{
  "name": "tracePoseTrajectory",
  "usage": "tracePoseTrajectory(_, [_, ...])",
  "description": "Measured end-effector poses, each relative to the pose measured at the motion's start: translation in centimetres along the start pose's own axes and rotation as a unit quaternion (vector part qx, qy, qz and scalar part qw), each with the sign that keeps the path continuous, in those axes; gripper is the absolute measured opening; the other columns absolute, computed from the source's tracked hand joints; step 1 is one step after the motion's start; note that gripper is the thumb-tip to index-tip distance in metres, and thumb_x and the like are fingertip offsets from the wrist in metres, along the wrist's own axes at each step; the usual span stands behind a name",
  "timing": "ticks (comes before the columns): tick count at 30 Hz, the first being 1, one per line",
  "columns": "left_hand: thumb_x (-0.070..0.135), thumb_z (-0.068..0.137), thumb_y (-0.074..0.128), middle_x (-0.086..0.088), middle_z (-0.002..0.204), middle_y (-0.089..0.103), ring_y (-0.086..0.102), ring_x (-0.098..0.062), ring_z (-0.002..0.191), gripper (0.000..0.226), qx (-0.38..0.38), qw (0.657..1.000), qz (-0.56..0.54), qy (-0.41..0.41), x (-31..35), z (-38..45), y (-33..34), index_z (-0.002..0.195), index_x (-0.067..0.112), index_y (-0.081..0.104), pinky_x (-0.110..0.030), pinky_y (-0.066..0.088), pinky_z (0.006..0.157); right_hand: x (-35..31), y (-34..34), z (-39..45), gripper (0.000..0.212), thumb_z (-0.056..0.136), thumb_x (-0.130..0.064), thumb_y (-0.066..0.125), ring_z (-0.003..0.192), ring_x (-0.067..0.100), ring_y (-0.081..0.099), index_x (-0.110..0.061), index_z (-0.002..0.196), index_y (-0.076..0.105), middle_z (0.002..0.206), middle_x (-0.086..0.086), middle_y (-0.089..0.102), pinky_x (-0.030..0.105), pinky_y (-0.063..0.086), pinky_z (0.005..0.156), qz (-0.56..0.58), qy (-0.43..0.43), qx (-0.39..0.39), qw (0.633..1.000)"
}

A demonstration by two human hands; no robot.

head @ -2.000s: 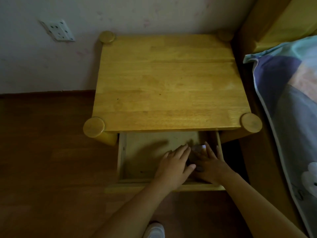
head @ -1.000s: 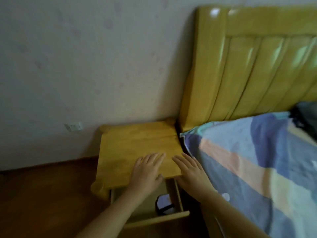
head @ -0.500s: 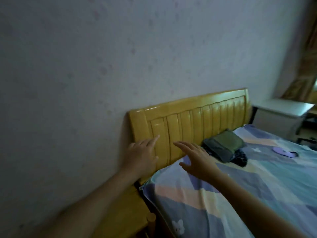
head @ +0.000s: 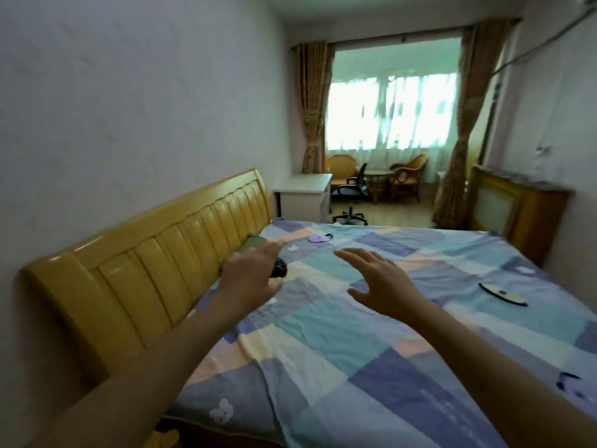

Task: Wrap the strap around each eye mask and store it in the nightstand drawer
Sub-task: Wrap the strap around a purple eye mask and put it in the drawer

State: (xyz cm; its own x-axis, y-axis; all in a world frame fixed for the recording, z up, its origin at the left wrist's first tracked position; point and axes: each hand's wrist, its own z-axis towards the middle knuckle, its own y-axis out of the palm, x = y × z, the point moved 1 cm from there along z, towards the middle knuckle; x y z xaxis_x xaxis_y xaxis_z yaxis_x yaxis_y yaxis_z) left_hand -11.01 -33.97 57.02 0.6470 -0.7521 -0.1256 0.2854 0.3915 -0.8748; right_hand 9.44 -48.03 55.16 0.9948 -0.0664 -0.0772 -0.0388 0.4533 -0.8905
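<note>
Patchwork pastel bedspread underneath; both empty, fingers spread: left hand, right hand. Beyond, apparently a pale yellow eye mask to the right, purple eye mask farther off. Best taken nearest first, strap gathered before wrapping snugly.

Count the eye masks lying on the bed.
3: a purple mask near the headboard, a yellowish mask at right, another at the right edge. Others may be hidden.
</note>
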Motion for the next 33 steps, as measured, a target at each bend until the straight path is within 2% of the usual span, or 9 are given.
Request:
tracePoseTrajectory(3, [0.045, 0.083, 0.06, 0.001, 0.138, 0.05, 0.061, -0.027, 0.102, 0.072, 0.011, 0.998, -0.024, 0.061, 8.0, 1.2, -1.0, 0.146, 0.026, 0.03, -0.033, 0.046, 0.071, 4.6, -4.5, -6.8, 0.075, 0.084, -0.029, 0.067, 0.132, 0.022, 0.044, -0.03, 0.147, 0.027, 0.152, -0.003, 0.036, 0.039, 0.046, 0.1, -0.034, 0.059, 0.008, 0.998])
tracePoseTrajectory(7, [0.045, 0.084, 0.06, 0.0, 0.139, 0.048, 0.061, -0.026, 0.102, 0.072, 0.021, 0.99, -0.061, 0.128, 19.6, 2.2, -2.1, 0.147, 0.027, 0.028, -0.033, 0.047, 0.067, 10.9, -10.3, -16.5, 0.075, 0.08, -0.028, 0.07, 0.127, 0.024, 0.049, -0.029, 0.145, 0.032, 0.147, -0.001, 0.042, 0.041, 0.049, 0.096, -0.06, 0.129, 0.024, 0.989])
tracePoseTrajectory(10, [0.047, 0.086, 0.057, 0.001, 0.141, 0.047, 0.061, -0.024, 0.103, 0.072, 0.035, 0.983, -0.08, 0.163, 28.6, 2.2, -2.9, 0.148, 0.029, 0.025, -0.029, 0.04, 0.063, 15.4, -14.4, -24.2, 0.075, 0.078, -0.026, 0.072, 0.125, 0.025, 0.051, -0.029, 0.144, 0.035, 0.145, 0.0, 0.046, 0.036, 0.048, 0.094, -0.08, 0.167, 0.023, 0.982])
tracePoseTrajectory(12, [0.049, 0.087, 0.056, 0.002, 0.142, 0.046, 0.061, -0.023, 0.106, 0.072, 0.042, 0.979, -0.095, 0.175, 33.9, 2.0, -3.1, 0.148, 0.03, 0.023, -0.029, 0.037, 0.064, 18.0, -16.9, -28.9, 0.075, 0.078, -0.025, 0.072, 0.125, 0.024, 0.051, -0.028, 0.144, 0.036, 0.146, -0.002, 0.045, 0.034, 0.046, 0.092, -0.101, 0.192, 0.02, 0.976])
tracePoseTrajectory(18, [0.049, 0.087, 0.055, 0.002, 0.145, 0.043, 0.058, -0.026, 0.112, 0.072, 0.01, 0.963, -0.148, 0.223, 48.7, 1.4, -2.5, 0.148, 0.031, 0.022, -0.034, 0.046, 0.075, 26.7, -21.9, -41.3, 0.075, 0.078, -0.028, 0.07, 0.116, 0.024, 0.055, -0.034, 0.142, 0.034, 0.141, -0.006, 0.048, 0.037, 0.051, 0.085, -0.107, 0.262, -0.002, 0.959])
tracePoseTrajectory(21, [0.047, 0.088, 0.055, 0.001, 0.143, 0.045, 0.059, -0.026, 0.11, 0.07, 0.001, 0.96, -0.154, 0.235, 54.2, 2.4, -1.3, 0.148, 0.029, 0.023, -0.037, 0.048, 0.081, 30.8, -22.7, -44.6, 0.074, 0.079, -0.03, 0.069, 0.114, 0.024, 0.055, -0.035, 0.143, 0.032, 0.141, -0.007, 0.047, 0.038, 0.05, 0.085, -0.113, 0.28, -0.008, 0.953])
tracePoseTrajectory(26, [0.049, 0.088, 0.053, 0.003, 0.144, 0.044, 0.059, -0.025, 0.11, 0.068, -0.021, 0.957, -0.134, 0.256, 62.6, 6.0, 2.1, 0.147, 0.029, 0.023, -0.035, 0.047, 0.079, 38.5, -22.4, -47.4, 0.071, 0.081, -0.03, 0.067, 0.116, 0.025, 0.055, -0.035, 0.143, 0.032, 0.142, -0.008, 0.045, 0.041, 0.051, 0.088, -0.102, 0.284, -0.027, 0.953])
tracePoseTrajectory(33, [0.046, 0.089, 0.053, 0.003, 0.141, 0.047, 0.057, -0.022, 0.113, 0.064, -0.059, 0.951, -0.134, 0.271, 72.3, 13.4, 7.3, 0.145, 0.028, 0.027, -0.033, 0.046, 0.079, 50.4, -22.4, -48.8, 0.07, 0.084, -0.03, 0.064, 0.12, 0.019, 0.051, -0.035, 0.145, 0.029, 0.144, -0.009, 0.045, 0.036, 0.047, 0.092, -0.101, 0.283, -0.067, 0.951])
